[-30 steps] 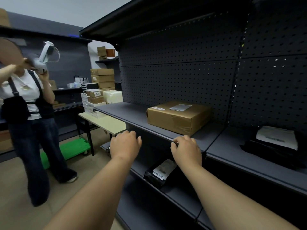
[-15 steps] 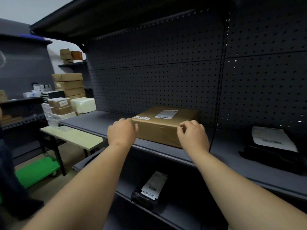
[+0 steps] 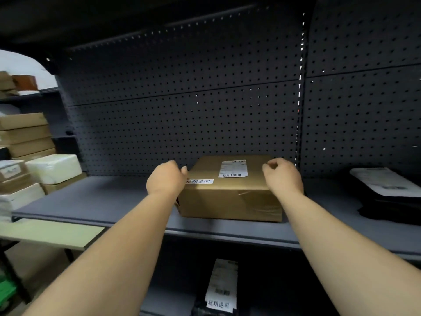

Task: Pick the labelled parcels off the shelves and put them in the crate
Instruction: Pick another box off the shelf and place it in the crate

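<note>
A: What's on the brown cardboard box (image 3: 230,197) in front of you?

B: Your box sits flat on the grey metal shelf (image 3: 102,201), close to the dark pegboard back panel (image 3: 182,122). Its top carries a white shipping label (image 3: 233,168) with barcodes, print too small to read, and a narrow white strip sticker (image 3: 200,181) with Chinese characters. The front face is creased and taped.

A: And my hands?

B: Your left hand (image 3: 165,179) is loosely curled at the box's left top corner, thumb touching the edge. Your right hand (image 3: 282,176) is half curled over the right top corner. Neither has closed on the box; whether the right one touches it, I cannot tell.

A: Anything else nearby?

B: A black poly mailer (image 3: 387,197) with a white label lies to your right on the same level. Below, another black bagged parcel (image 3: 218,290) shows a white label with a barcode and Chinese characters. To your left stand stacked cardboard cartons (image 3: 25,135) and a white foam box (image 3: 54,167)
</note>
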### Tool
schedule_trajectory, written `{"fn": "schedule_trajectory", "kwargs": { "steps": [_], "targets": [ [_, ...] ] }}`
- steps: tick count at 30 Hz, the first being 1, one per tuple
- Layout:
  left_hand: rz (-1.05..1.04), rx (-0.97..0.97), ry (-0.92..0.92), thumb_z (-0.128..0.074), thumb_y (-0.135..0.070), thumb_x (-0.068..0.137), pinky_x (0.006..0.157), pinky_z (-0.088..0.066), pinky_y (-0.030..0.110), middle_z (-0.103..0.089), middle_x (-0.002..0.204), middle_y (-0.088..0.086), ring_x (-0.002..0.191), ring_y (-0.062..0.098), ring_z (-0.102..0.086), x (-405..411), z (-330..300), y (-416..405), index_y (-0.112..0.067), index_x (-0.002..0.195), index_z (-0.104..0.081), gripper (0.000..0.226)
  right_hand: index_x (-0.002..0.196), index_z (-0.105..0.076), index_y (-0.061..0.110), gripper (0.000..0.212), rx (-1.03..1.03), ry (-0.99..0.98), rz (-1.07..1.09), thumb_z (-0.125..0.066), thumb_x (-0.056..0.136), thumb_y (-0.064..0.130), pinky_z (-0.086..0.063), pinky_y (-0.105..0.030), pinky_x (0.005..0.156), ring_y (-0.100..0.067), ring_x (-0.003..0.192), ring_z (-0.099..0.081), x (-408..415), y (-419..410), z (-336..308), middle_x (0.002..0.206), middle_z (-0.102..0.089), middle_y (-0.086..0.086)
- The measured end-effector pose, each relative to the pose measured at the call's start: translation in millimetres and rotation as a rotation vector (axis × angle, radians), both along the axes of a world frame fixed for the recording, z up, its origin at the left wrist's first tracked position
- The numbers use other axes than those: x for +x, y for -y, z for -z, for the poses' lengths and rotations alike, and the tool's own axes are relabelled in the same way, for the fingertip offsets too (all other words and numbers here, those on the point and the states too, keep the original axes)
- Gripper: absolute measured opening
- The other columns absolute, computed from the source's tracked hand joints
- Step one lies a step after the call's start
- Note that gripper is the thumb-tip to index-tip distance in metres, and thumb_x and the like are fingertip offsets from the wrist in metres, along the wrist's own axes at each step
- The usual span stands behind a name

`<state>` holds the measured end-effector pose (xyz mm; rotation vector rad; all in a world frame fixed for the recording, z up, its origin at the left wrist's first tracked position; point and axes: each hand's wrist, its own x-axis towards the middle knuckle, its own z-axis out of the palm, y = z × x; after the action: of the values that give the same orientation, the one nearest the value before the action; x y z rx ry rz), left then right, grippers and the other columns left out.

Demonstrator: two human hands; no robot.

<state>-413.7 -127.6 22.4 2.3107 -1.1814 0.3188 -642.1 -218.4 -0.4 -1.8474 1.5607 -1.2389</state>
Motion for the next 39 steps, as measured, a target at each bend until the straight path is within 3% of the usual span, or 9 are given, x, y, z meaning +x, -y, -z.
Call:
{"fn": "schedule_trajectory", "kwargs": {
  "steps": [3,7,11,15,20,28,31,34,39],
  "targets": [
    [0.065,0.027,-0.138,-0.041,-0.04,0.096,0.056,-0.039,0.028,-0.057,0.085,0.007,0.07,0.023,-0.051,20.4,1.2,18.5,-0.008,0.102,-0.057,0.037,0.123,-0.056,0.015,0.037,0.135,0.043,0.047,-0.049,0.092,0.033,-0.049,-0.032,0.073,-0.027,0.096,-0.059,4.6,6.7,-4.1,0.118,-0.061,-0.01],
    [0.131,0.112,-0.301,-0.039,-0.037,0.097,0.049,-0.031,0.026,-0.049,0.073,0.004,0.06,0.018,-0.043,35.3,4.4,40.0,-0.006,0.091,-0.05,0.034,0.124,-0.054,0.002,0.041,0.304,0.115,0.066,-0.049,0.093,0.028,-0.049,-0.037,0.083,-0.032,0.096,-0.058,8.0,10.9,-5.0,0.112,-0.061,-0.018],
    [0.202,0.091,-0.511,-0.039,-0.035,0.097,0.06,-0.038,0.028,-0.048,0.069,0.006,0.06,0.018,-0.044,40.4,9.2,52.4,-0.004,0.079,-0.05,0.038,0.134,-0.044,0.0,0.051,0.455,0.218,0.026,-0.047,0.095,0.033,-0.047,-0.043,0.098,-0.035,0.109,-0.055,9.5,9.6,-7.1,0.123,-0.056,-0.021],
    [0.253,0.059,-0.696,-0.039,-0.036,0.097,0.072,-0.041,0.03,-0.056,0.095,0.012,0.084,0.027,-0.052,42.8,13.9,58.1,0.001,0.115,-0.053,0.043,0.138,-0.04,0.0,0.055,0.494,0.311,0.023,-0.047,0.096,0.034,-0.044,-0.045,0.101,-0.036,0.117,-0.052,10.4,9.6,-7.4,0.131,-0.052,-0.022],
    [0.282,0.002,-0.857,-0.043,-0.036,0.094,0.06,-0.039,0.028,-0.059,0.087,0.012,0.076,0.026,-0.053,46.2,16.4,57.2,0.0,0.111,-0.06,0.043,0.141,-0.037,0.002,0.059,0.511,0.408,0.014,-0.049,0.095,0.037,-0.041,-0.046,0.104,-0.036,0.123,-0.048,10.5,9.6,-4.8,0.139,-0.047,-0.021],
    [0.253,-0.177,-0.927,-0.052,-0.041,0.09,0.055,-0.038,0.028,-0.058,0.078,0.01,0.067,0.024,-0.052,49.0,20.4,36.3,-0.004,0.099,-0.059,0.039,0.137,-0.044,0.003,0.06,0.454,0.494,-0.005,-0.055,0.091,0.04,-0.043,-0.048,0.103,-0.036,0.121,-0.051,10.7,-4.0,5.6,0.135,-0.052,-0.018],
    [0.226,-0.227,-0.902,-0.054,-0.041,0.089,0.053,-0.034,0.029,-0.047,0.065,0.006,0.059,0.022,-0.045,43.1,17.8,22.5,-0.006,0.08,-0.055,0.036,0.135,-0.048,0.007,0.056,0.395,0.501,-0.012,-0.054,0.091,0.041,-0.042,-0.047,0.104,-0.034,0.121,-0.051,6.9,-14.6,7.1,0.135,-0.054,-0.014],
    [0.207,-0.285,-0.871,-0.055,-0.04,0.089,0.049,-0.026,0.029,-0.03,0.053,0.001,0.05,0.019,-0.031,33.7,14.6,5.2,-0.013,0.057,-0.036,0.046,0.137,-0.047,0.013,0.052,0.324,0.471,-0.022,-0.051,0.093,0.041,-0.042,-0.044,0.104,-0.03,0.121,-0.051,0.5,-29.2,8.5,0.135,-0.054,-0.009],
    [0.222,-0.368,-0.858,-0.06,-0.041,0.085,0.058,-0.031,0.032,-0.036,0.057,0.0,0.057,0.021,-0.034,18.0,15.9,-27.8,-0.019,0.051,-0.036,0.046,0.124,-0.058,0.018,0.036,0.218,0.481,-0.054,-0.052,0.093,0.035,-0.047,-0.033,0.086,-0.02,0.101,-0.057,-13.0,-58.4,8.0,0.112,-0.063,0.002]
  ]
}}
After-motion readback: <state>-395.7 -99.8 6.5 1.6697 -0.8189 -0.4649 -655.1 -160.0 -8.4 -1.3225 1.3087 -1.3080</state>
